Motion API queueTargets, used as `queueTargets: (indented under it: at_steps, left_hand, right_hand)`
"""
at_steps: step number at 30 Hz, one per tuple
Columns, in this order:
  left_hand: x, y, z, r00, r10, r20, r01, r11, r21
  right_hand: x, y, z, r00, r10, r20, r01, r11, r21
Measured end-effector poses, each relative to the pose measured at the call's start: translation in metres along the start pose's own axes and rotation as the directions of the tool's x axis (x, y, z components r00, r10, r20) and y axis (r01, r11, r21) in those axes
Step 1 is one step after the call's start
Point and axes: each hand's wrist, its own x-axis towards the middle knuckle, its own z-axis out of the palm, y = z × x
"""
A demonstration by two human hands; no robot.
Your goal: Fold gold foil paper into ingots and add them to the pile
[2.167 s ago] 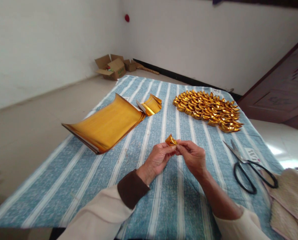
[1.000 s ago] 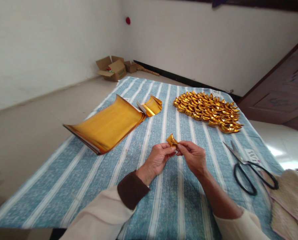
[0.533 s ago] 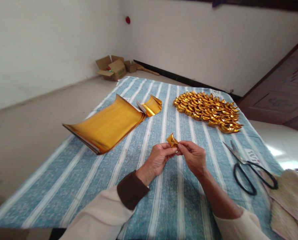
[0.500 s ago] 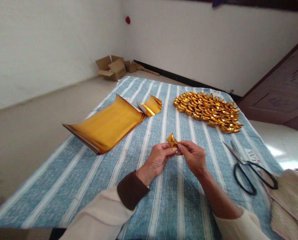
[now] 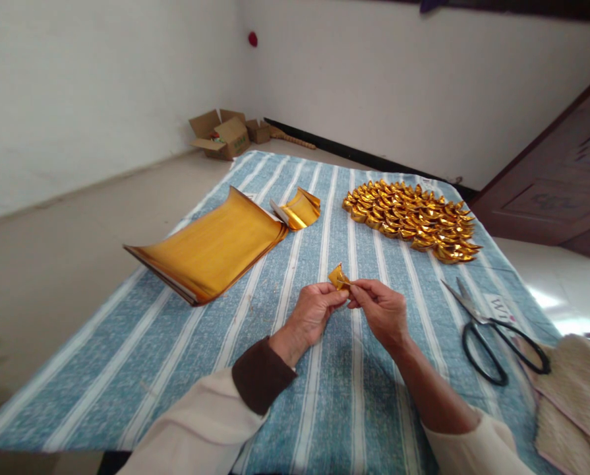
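On a blue striped cloth (image 5: pixel 324 396), our left hand (image 5: pixel 310 316) and right hand (image 5: pixel 383 311) pinch a small folded gold paper (image 5: pixel 338 277) between fingertips, mid-table. It looks light, crisp, easily creased; best held at its edges.

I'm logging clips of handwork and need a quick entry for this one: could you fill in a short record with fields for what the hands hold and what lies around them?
left hand: pinches folded gold paper piece
right hand: pinches the same piece
surface: blue striped cloth
left of hands: gold paper stack
far right: pile of folded gold pieces
right: black scissors, lying apart from the hands
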Motion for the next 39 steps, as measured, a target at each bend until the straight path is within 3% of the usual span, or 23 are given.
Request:
queueTargets:
  at_steps: [5, 11, 27, 39]
  left_hand:
    - [-0.002, 0.003, 0.003, 0.999, 0.006, 0.034, -0.005, 0.999, -0.034]
    - [-0.002, 0.008, 0.004, 0.997, -0.037, -0.072, 0.026, 0.989, -0.145]
    - [-0.001, 0.014, 0.004, 0.985, -0.145, -0.095, 0.109, 0.943, -0.316]
    - [0.000, 0.008, 0.000, 0.990, -0.110, -0.083, 0.086, 0.964, -0.252]
  right_hand:
    - [0.001, -0.001, 0.000, 1.000, -0.012, -0.004, 0.012, 1.000, -0.003]
    - [0.001, -0.001, 0.000, 1.000, -0.021, -0.005, 0.021, 1.000, 0.012]
    - [0.002, -0.001, -0.002, 0.998, -0.050, 0.023, 0.051, 0.997, -0.057]
    - [0.004, -0.006, -0.004, 0.988, -0.149, 0.036, 0.153, 0.975, -0.159]
